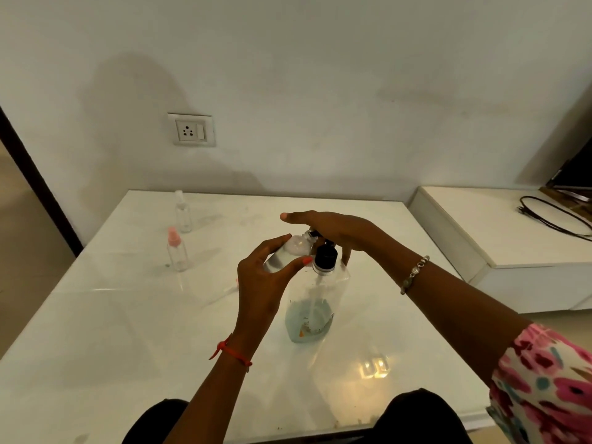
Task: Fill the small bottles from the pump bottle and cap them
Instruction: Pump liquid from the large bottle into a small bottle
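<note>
3 sm btls [183, 213] [176, 253] [288, 251], 1 pump btl [315, 302]

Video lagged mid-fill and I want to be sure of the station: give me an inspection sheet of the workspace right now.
Surface: white glossy table, with light reflections and faint smears.
Job's things: pump bottle upright, little liquid left; small clear bottle tilted, mouth at the nozzle; pink-capped bottle and clear-capped bottle upright at far left, apparently empty.
Clutter: nothing clearly seen.
Grippers: left hand grips the small clear bottle; right hand presses flat on the pump head.
Cables: black cable on the side unit, off the table.
Surroundings: wall socket behind the table.
</note>
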